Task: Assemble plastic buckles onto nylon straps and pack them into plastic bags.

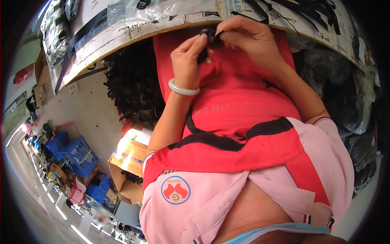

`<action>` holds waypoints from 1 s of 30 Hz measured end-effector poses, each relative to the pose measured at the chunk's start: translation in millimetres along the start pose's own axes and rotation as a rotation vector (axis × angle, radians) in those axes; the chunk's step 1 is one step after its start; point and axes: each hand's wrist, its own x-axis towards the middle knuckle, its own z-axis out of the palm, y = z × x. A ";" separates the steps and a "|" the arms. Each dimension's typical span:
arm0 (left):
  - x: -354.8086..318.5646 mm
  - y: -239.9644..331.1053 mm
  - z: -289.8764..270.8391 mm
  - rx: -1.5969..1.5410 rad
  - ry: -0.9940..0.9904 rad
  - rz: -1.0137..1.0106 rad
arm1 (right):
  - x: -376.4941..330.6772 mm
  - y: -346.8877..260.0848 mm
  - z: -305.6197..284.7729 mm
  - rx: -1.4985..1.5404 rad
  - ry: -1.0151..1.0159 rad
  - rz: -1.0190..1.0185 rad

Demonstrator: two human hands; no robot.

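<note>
The small black piece (208, 34) is held up just in front of the desk's (187, 8) near edge, over the lap of the red apron (243, 97). The left hand (189, 52), with a pale bracelet (183, 88) at the wrist, is closed in a pinch around it, thumb along its side. The right hand (243, 38) pinches what seems a short black strip (219, 37) between thumb and forefinger, its other fingers loosely curled. Whether strip and piece are joined is too small to tell.

The step in hand looks like fine two-handed work on the piece; I judge that the next move calls for a steady left pinch and small, precise right fingertip movements.

Black straps (331, 20) lie toward the desk's right end; a dark band (77, 36) runs along its left end, with clear plastic packs (58, 32) at that corner. Below the near edge, a black heap (132, 81) sits left of the apron, and dark plastic bags (333, 81) sit right.
</note>
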 end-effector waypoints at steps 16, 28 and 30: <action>-1.4 -1.1 -7.0 0.312 -0.052 0.428 | 12.0 -0.6 0.8 0.031 0.045 0.496; -84.7 91.0 -140.8 0.604 0.156 0.048 | 4.7 2.7 -11.2 -0.763 0.002 -0.171; -90.0 88.5 -176.1 0.395 0.460 0.228 | 10.4 -2.6 -37.2 -1.177 0.136 -0.397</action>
